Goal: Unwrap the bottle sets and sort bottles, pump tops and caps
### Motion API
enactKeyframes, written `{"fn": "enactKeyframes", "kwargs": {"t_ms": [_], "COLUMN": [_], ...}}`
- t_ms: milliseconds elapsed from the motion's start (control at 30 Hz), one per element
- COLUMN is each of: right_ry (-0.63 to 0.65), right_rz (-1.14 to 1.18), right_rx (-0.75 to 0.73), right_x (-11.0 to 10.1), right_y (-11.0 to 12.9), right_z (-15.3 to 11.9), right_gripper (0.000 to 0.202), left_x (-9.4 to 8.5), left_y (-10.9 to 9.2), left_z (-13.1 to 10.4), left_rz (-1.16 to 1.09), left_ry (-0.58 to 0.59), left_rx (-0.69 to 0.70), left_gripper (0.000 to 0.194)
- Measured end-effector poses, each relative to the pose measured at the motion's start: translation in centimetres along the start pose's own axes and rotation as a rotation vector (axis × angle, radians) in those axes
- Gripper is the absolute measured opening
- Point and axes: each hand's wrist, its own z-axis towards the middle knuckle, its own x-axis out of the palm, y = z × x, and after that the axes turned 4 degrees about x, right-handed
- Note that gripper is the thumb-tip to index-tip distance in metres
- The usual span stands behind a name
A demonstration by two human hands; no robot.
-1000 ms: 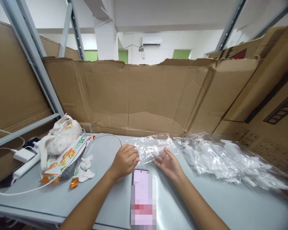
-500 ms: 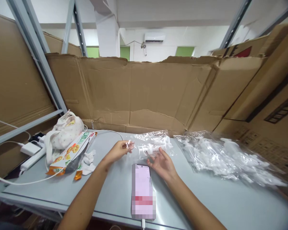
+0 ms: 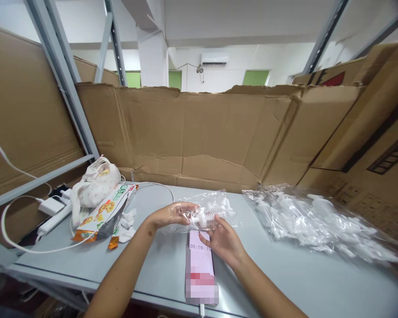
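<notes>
A clear plastic bag (image 3: 230,221) with white plastic pump heads (image 3: 223,205) inside lies at the middle of the table. My left hand (image 3: 172,215) reaches into the bag from its left end, fingers closed around the end of a white pump (image 3: 202,218) with a ribbed stem. Clear film covers those fingers, so the exact grip is partly hidden. From the right, my right hand (image 3: 226,242) holds the bag from outside, thumb against the ribbed stem and fingers below. Just under both hands lies a phone (image 3: 200,263) showing a timer, with a cable plugged into its lower end.
Another clear bag of several white pumps (image 3: 305,221) lies on the right. At left are a white cloth bag (image 3: 96,183), an orange-and-white snack package (image 3: 102,212), crumpled tissue (image 3: 128,225) and a power strip (image 3: 55,218) with cables. Cardboard (image 3: 202,137) walls the back.
My left hand has moved right, from the bag's left end to inside it, onto the pump. My right hand still holds the bag. The view has shifted slightly.
</notes>
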Motion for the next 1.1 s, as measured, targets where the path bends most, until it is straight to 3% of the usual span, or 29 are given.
{"fn": "enactKeyframes", "kwargs": {"t_ms": [167, 333, 567, 1100], "right_ry": [0.063, 0.071, 0.079, 0.073], "right_rz": [0.006, 0.048, 0.051, 0.063], "right_rx": [-0.08, -0.037, 0.072, 0.104], "right_x": [0.5, 0.7, 1.0, 0.8], "right_y": [0.5, -0.2, -2.1, -3.0], "right_z": [0.0, 0.3, -0.2, 0.2], "right_gripper": [0.007, 0.007, 0.01, 0.008], "left_x": [0.7, 0.3, -0.5, -1.5], "left_y": [-0.1, -0.5, -1.7, -0.7], "left_z": [0.4, -0.2, -3.2, -9.7], "left_rz": [0.05, 0.08, 0.215, 0.333], "left_ry": [-0.079, -0.122, -0.176, -0.314], "left_rx": [0.067, 0.107, 0.066, -0.041], "left_gripper": [0.052, 0.046, 0.043, 0.038]}}
